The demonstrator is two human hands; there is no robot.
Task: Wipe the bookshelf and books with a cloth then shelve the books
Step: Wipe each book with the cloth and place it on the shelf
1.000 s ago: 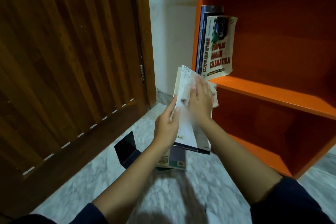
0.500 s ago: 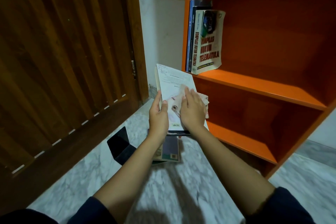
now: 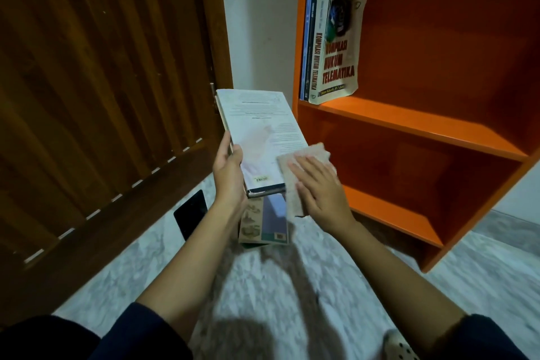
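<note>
A corner of a home, seemingly a private room: an orange bookshelf (image 3: 409,131) stands against a plain white wall (image 3: 260,23), with a slatted dark wooden door (image 3: 102,82) to its left. The floor (image 3: 292,286) in front of the bookshelf is pale marble-patterned tile, where a few books (image 3: 266,222) lie in a loose pile. On the bookshelf's middle board, at its left end, several books (image 3: 330,47) stand upright, the outermost titled "Kompilasi Hukum Telematika".

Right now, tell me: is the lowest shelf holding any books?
No. The lowest shelf is bare; the standing books are on the shelf above.
</note>
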